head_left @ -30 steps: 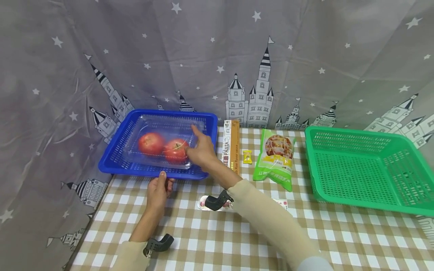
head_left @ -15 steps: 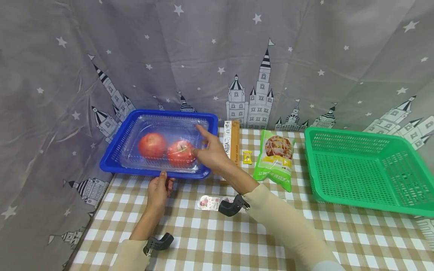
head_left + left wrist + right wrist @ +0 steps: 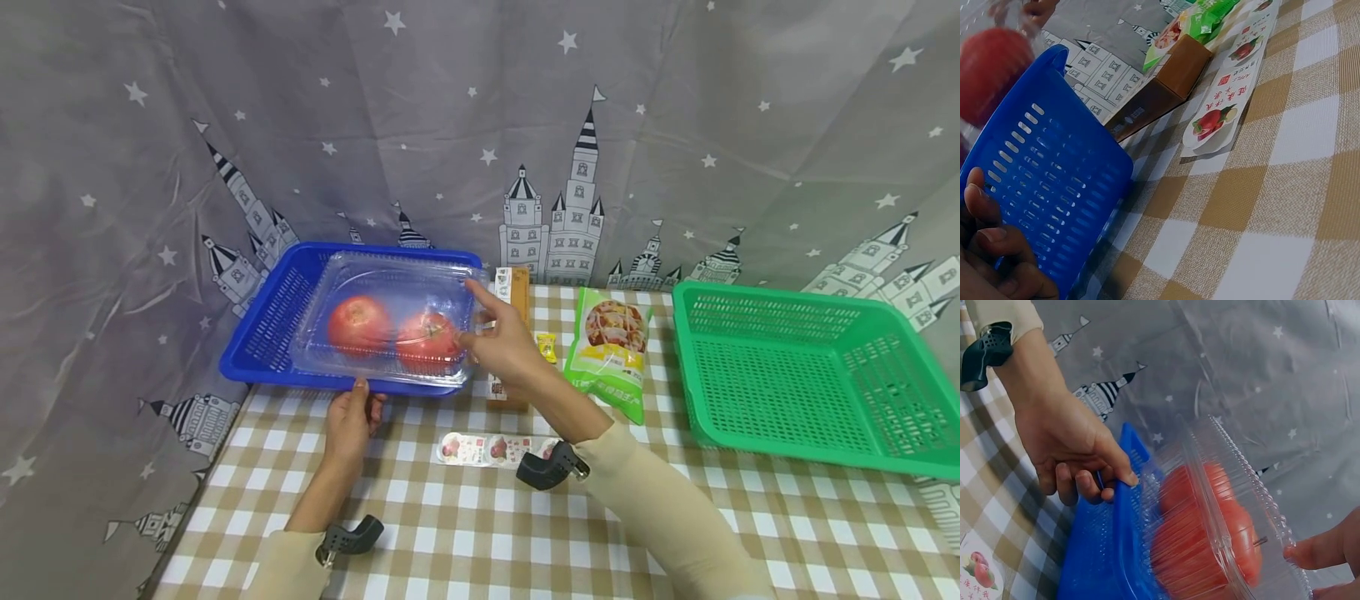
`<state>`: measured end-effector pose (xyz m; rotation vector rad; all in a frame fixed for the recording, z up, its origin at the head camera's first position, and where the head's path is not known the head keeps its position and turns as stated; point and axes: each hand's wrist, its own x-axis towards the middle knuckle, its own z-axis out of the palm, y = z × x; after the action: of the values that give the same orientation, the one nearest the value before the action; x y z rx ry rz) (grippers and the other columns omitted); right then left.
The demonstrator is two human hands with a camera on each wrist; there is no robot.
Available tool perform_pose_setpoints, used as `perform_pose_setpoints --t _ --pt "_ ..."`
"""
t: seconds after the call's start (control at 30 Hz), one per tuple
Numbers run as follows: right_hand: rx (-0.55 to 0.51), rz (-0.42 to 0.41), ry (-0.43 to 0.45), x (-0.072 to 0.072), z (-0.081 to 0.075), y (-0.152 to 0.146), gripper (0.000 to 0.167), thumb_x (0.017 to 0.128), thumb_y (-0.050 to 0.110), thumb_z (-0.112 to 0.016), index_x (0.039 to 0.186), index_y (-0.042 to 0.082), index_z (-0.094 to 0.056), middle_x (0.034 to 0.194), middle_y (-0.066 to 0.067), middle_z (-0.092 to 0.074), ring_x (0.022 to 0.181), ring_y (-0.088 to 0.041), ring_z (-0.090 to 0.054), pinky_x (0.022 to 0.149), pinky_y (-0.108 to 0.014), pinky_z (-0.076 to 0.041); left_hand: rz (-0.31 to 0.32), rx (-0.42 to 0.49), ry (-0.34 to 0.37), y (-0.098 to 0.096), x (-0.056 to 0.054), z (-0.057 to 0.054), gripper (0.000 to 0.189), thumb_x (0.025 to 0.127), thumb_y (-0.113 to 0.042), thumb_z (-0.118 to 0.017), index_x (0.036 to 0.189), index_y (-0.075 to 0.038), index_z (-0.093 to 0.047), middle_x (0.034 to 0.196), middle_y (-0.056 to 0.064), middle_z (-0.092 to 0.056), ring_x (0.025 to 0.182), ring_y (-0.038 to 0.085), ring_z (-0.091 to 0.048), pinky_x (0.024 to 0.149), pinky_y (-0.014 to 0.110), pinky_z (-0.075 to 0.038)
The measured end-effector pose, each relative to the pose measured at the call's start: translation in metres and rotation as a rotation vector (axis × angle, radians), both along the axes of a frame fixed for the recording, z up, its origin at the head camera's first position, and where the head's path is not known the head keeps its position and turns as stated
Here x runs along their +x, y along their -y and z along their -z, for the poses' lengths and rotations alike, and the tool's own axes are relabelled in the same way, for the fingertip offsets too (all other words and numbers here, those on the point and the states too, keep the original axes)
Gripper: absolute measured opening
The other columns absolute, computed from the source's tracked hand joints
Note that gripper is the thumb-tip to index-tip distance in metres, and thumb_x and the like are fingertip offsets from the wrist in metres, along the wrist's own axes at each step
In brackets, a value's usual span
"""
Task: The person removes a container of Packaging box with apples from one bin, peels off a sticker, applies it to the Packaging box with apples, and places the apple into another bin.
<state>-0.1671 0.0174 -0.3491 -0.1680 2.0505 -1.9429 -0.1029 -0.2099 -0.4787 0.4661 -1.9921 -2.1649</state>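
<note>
A clear plastic clamshell box (image 3: 390, 275) with two red apples (image 3: 358, 325) inside is over the blue basket (image 3: 251, 346). My right hand (image 3: 506, 337) holds its right end between thumb and fingers. The box overlaps the basket's right rim in the head view and looks tilted in the right wrist view (image 3: 1210, 512). My left hand (image 3: 351, 423) grips the basket's front rim, thumb on top and fingers curled below, as the right wrist view also shows. A strip of fruit-printed stickers (image 3: 474, 450) lies in front of the basket.
A brown and white pasta box (image 3: 512, 287), a small yellow packet (image 3: 547, 347) and a green food bag (image 3: 611, 346) lie right of the blue basket. Farther right stands a green basket (image 3: 750, 454). A grey castle-print curtain (image 3: 420, 100) hangs behind the checked tablecloth (image 3: 450, 533).
My right hand has moved right, bringing the box of apples toward and over the basket's right rim. More of the sticker strip shows. My left hand has stayed on the basket's front rim.
</note>
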Motion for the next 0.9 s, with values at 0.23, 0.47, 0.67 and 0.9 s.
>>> perform_pose_setpoints --t 0.23,0.47,0.67,0.9 --pt "-0.022 -0.002 0.002 0.008 0.000 -0.024 0.085 0.084 -0.014 -0.062 0.153 0.027 -0.034 0.119 -0.019 -0.044 0.069 -0.016 -0.052 0.060 -0.027 -0.051 -0.007 -0.010 -0.006 0.000 0.000 0.001 0.043 0.106 -0.015 -0.036 0.075 0.002 -0.061 0.058 -0.003 -0.047 0.051 0.005 -0.040 0.045 0.017 -0.030" --pt "-0.008 0.006 -0.043 0.025 0.003 -0.057 0.083 0.084 -0.015 -0.060 0.153 0.025 -0.036 0.120 -0.021 -0.043 0.084 -0.022 -0.050 0.063 -0.029 -0.053 0.024 -0.011 -0.020 -0.001 0.000 0.001 0.046 0.107 -0.020 -0.040 0.067 -0.001 -0.053 0.057 -0.001 -0.047 0.048 0.007 -0.037 0.044 0.021 -0.029" --pt "-0.010 0.034 -0.039 0.043 0.007 -0.084 0.080 0.086 -0.014 -0.060 0.152 0.026 -0.038 0.120 -0.022 -0.044 0.088 -0.023 -0.049 0.067 -0.034 -0.056 0.001 -0.063 0.030 -0.001 0.001 -0.002 0.045 0.106 -0.023 -0.041 0.064 -0.008 -0.051 0.056 -0.003 -0.048 0.049 0.007 -0.039 0.046 0.020 -0.033" --pt "0.005 0.045 -0.053 0.063 0.013 -0.112 0.075 0.090 -0.009 -0.061 0.152 0.026 -0.038 0.120 -0.020 -0.042 0.088 -0.023 -0.047 0.068 -0.030 -0.055 -0.001 -0.069 0.057 -0.001 0.001 -0.004 0.048 0.107 -0.028 -0.039 0.064 -0.011 -0.050 0.055 -0.004 -0.046 0.048 0.006 -0.038 0.046 0.020 -0.033"
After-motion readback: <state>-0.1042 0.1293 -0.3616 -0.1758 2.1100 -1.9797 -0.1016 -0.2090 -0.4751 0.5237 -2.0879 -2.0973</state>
